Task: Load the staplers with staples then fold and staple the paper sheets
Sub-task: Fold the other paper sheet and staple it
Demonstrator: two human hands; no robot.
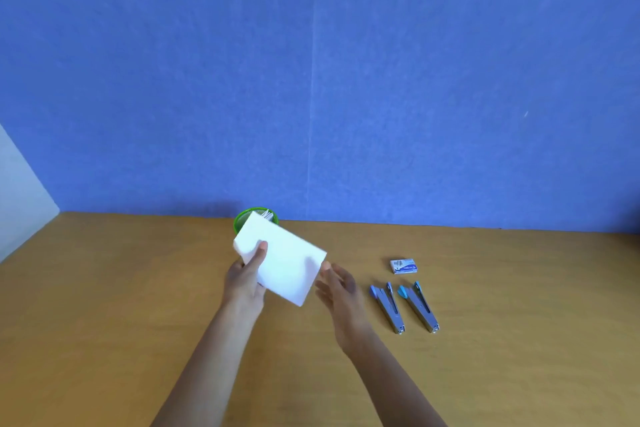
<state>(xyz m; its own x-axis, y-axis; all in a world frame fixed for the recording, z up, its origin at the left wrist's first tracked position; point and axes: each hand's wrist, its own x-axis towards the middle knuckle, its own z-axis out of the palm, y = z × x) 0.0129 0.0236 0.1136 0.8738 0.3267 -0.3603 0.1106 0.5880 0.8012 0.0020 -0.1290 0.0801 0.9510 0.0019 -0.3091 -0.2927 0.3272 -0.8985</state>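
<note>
My left hand (246,279) grips a folded white paper sheet (285,260) by its left edge, thumb on top, holding it tilted above the wooden table (121,305). My right hand (337,291) is open just right of the sheet, its fingertips at the sheet's right corner; whether they touch it I cannot tell. Two metal staplers lie side by side to the right, one with a purple-blue end (387,308), one with a teal end (418,306). A small staple box (403,266) rests behind them.
A green round container (242,218) with white paper pieces inside stands at the back of the table, partly hidden behind the sheet. A blue wall (311,80) rises directly behind the table. A white surface (20,194) borders the far left.
</note>
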